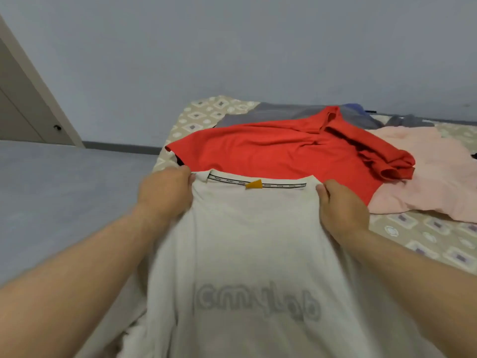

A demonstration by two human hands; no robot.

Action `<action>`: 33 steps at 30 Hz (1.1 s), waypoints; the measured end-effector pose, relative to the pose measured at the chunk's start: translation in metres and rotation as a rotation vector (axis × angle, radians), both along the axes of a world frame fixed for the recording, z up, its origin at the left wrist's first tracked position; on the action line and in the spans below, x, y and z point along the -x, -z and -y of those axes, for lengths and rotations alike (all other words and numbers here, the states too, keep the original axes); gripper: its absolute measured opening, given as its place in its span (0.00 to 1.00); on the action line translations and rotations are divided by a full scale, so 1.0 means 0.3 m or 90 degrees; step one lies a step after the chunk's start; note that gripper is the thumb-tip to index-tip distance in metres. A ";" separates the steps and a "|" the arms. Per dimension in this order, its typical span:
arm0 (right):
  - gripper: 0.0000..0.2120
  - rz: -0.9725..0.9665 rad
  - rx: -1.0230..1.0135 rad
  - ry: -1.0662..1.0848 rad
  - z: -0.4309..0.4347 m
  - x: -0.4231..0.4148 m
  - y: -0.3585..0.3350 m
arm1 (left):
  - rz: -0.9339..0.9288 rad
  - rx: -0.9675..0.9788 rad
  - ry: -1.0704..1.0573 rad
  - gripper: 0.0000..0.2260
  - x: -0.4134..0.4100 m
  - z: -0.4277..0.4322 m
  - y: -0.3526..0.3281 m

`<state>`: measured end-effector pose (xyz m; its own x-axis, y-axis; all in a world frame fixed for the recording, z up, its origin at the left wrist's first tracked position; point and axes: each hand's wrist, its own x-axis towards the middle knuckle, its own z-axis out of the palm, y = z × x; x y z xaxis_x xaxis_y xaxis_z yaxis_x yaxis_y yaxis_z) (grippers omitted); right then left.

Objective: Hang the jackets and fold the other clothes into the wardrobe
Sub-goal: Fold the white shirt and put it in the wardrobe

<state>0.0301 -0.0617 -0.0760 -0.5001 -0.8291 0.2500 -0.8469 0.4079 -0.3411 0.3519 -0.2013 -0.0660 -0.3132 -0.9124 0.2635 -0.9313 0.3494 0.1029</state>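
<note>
As our left grip and right grip pinch the white shirt, we judge folding begun; next, lay it flat.

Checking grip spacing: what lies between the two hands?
Head view: between left hand and right hand stretches the pale grey T-shirt, its collar bearing black neck tape and a yellow tab.

- T-shirt, pinched at the collar by the left hand and right hand: off-white, with faint grey lettering below the grip.
- Neck tape between the hands: black with small white lettering.
- Tag midway between the hands: mustard yellow.
- Red garment just beyond the grip: plain, bright.
- Pink garment right of the grip: pale.
- Grey garment farthest beyond: plain.
- Bedsheet: beige with white-and-grey diamonds.
</note>
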 end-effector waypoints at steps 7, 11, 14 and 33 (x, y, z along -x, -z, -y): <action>0.15 -0.065 -0.014 0.026 0.066 0.031 0.174 | -0.106 -0.014 -0.003 0.14 0.019 0.063 0.220; 0.11 -0.052 -0.020 0.041 0.042 -0.010 0.137 | -0.179 -0.092 -0.003 0.13 -0.038 0.006 0.161; 0.15 -0.050 0.002 0.061 -0.024 -0.145 0.078 | -0.146 -0.129 -0.087 0.20 -0.166 -0.134 0.144; 0.28 -0.053 -0.187 -0.266 -0.320 -0.873 0.152 | -1.238 -0.345 -0.448 0.07 -0.655 -0.505 0.098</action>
